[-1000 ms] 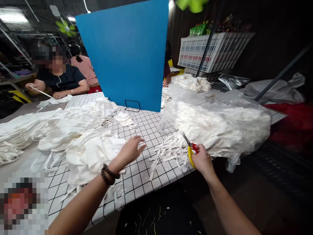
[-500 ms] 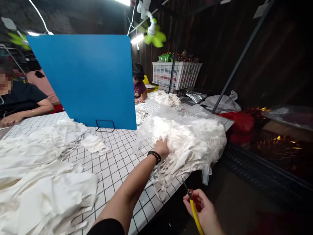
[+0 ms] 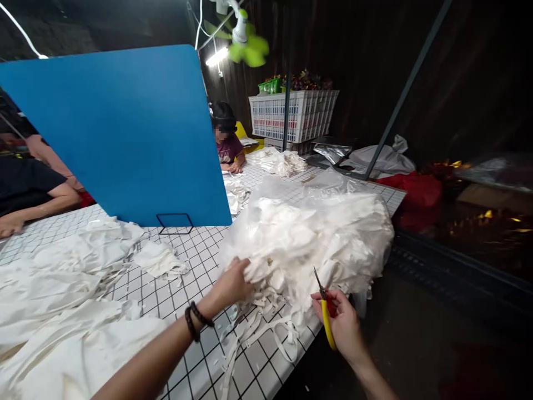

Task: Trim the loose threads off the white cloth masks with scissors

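Fingers of the left hand (image 3: 230, 286) are closed on white fabric pulled from the plastic-wrapped heap (image 3: 316, 233) just beyond them, while the right hand (image 3: 342, 326) is wrapped around yellow scissors (image 3: 325, 311), blades up and nearly shut. A piece seems to be being drawn out for trimming; separating it from the loose white strips (image 3: 258, 328) on the gridded counter (image 3: 195, 266) would be needed.

Bare gridded counter (image 3: 195, 261) is lying open between the left cloth heap (image 3: 62, 294) and the bagged pile (image 3: 316, 233). The blue board (image 3: 120, 133) is blocking the far side, and loose strips (image 3: 258, 328) are cluttering the near edge, seemingly overhanging it.
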A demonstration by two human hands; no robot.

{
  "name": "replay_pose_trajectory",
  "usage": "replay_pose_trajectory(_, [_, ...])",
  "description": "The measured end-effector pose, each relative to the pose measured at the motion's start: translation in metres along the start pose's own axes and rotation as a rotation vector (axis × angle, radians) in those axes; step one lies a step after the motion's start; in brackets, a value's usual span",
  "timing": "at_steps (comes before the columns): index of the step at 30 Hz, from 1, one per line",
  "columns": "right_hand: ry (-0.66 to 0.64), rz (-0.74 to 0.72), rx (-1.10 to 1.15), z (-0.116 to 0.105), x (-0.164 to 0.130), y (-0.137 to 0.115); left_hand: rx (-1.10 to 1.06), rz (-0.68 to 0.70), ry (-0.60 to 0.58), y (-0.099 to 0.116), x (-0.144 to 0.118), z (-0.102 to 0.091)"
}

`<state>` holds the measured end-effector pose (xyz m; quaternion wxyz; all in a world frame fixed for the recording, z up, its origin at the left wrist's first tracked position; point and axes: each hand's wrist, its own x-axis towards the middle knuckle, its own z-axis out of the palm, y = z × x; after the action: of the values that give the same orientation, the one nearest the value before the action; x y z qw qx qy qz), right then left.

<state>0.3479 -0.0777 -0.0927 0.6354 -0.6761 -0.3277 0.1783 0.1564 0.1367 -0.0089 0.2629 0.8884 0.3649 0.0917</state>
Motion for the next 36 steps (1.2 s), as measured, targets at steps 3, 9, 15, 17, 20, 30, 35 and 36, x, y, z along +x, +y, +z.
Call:
replay_pose_trajectory(3, [-0.051,-0.029,0.027,0.019,-0.002,-0.007,-0.179,0.199,0.012,0.013,-0.048,0.022])
replay_pose_trajectory(9, [-0.097,-0.029,0.014,0.031,-0.005,-0.009,-0.354,0.172,0.222,0.017,-0.102,0.046])
replay_pose_trajectory(15, [-0.105,-0.060,-0.002,0.034,0.002,-0.009,-0.276,0.178,0.084,0.010,-0.149,0.051])
replay_pose_trajectory(17, [-0.118,-0.075,-0.007,0.039,0.008,-0.012,-0.234,0.157,0.072,0.011,-0.158,0.051])
replay_pose_trajectory(20, [-0.186,-0.090,-0.026,0.042,0.015,-0.022,-0.132,0.139,0.126,0.013,-0.165,0.050])
replay_pose_trajectory(30, [-0.553,-0.173,-0.065,0.054,0.006,-0.046,-0.017,-0.003,0.387,-0.009,-0.165,0.046])
replay_pose_trajectory(35, [-0.506,-0.210,0.076,0.079,0.002,-0.068,-0.159,0.081,0.434,0.009,-0.176,0.017])
replay_pose_trajectory(36, [-0.533,-0.220,0.112,0.083,-0.001,-0.075,-0.253,0.092,0.378,0.014,-0.177,0.012])
